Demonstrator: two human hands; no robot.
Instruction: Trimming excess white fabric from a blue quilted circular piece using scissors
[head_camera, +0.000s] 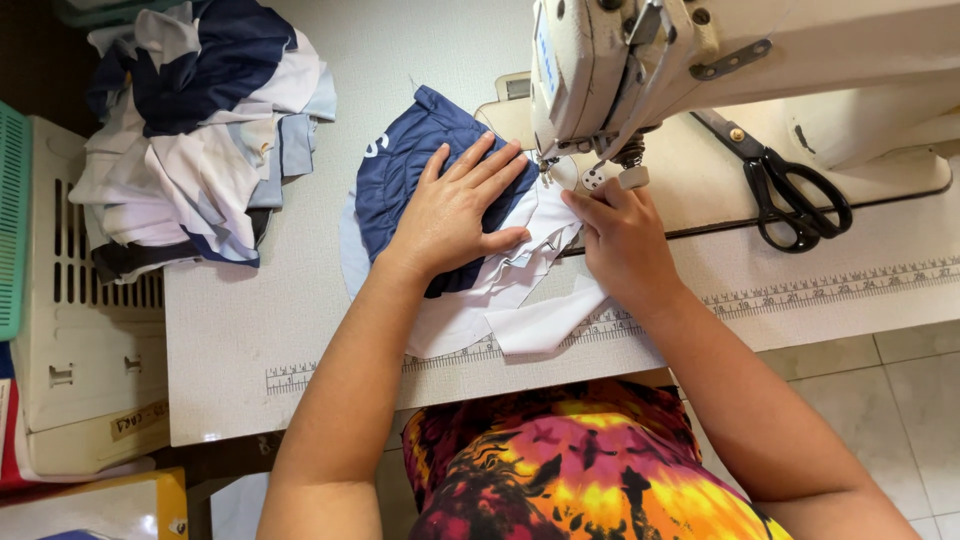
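Two hands feed cloth under a sewing machine on a white bench

At far left a crate (90, 330) stands beside the bench (240, 340), where a pile of blue and white pieces (195, 120) waits unsewn; the left hand (450, 215) lies flat, fingers spread, pressing the navy cloth (400, 165) onto the white cloth (500, 300) without gripping; the right hand (620, 240) pinches the white edge just at the needle of the machine (620, 70), so the seam looks in progress, not finished; black scissors (790, 195) rest on the machine bed at right
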